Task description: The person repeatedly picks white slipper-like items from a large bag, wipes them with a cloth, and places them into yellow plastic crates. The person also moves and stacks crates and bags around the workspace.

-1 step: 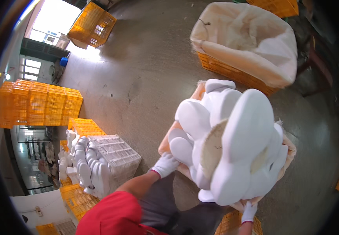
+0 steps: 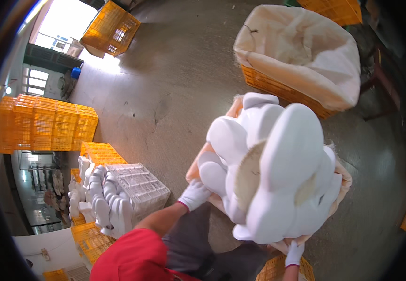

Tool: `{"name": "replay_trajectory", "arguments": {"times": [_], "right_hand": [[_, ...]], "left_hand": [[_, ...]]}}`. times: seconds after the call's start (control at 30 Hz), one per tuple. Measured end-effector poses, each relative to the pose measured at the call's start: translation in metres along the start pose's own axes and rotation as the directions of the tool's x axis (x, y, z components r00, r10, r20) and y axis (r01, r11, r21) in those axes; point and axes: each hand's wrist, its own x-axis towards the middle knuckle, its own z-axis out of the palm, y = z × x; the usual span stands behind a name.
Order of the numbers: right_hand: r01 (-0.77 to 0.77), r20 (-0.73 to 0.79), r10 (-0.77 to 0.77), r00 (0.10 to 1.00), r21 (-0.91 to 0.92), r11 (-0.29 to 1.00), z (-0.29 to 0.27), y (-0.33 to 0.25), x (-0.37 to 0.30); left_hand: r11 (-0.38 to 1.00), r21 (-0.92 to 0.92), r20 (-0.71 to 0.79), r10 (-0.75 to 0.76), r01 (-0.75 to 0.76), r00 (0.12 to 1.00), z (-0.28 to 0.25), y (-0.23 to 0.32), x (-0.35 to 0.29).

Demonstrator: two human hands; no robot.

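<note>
Clearly, the gloved fingers of the left hand [image 2: 194, 194] are curling closed around the lower left side of a cloth-lined crate [image 2: 198, 167], gripping its edge. The right hand [image 2: 295, 253], also in a white glove, is pressing up against the underside of the same load; how far its fingers are closing I cannot tell, because the pile is hiding them.

A heap of white moulded forms [image 2: 271, 173] is filling this crate and rising high above its rim. They are looking smooth, rounded and stiff, perhaps light for their size, but probably easy to chip and ready to slide off each other. So I judge that the hold belongs on the crate, at two opposite sides and low, not on the forms.

The long flat forms are standing mostly on edge, their long axes pointing up toward the camera and leaning a little away from the person.

Further out, another lined orange crate [image 2: 278, 86] is sitting on the concrete floor [image 2: 165, 84], and a white crate [image 2: 139, 182] with more forms is standing at the left.
</note>
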Motion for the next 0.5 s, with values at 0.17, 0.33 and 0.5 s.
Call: {"name": "replay_trajectory", "arguments": {"times": [0.17,0.33,0.5], "right_hand": [[0.242,0.077,-0.233,0.969,-0.145,0.959,0.303,-0.046,-0.081],[0.052,0.137,-0.093,0.986,0.278,0.959,0.607,-0.152,-0.139],[-0.174,0.813,-0.015,0.582,0.142,0.975,0.771,-0.301,-0.134]], "left_hand": [[0.770,0.167,-0.163,-0.595,0.616,0.787,-0.094,-0.256,-0.011],[0.489,-0.496,-0.281,-0.872,0.718,0.401,-0.157,-0.328,-0.090],[0.388,-0.550,0.039,-0.873,0.740,0.486,-0.128,-0.271,-0.169]]}}
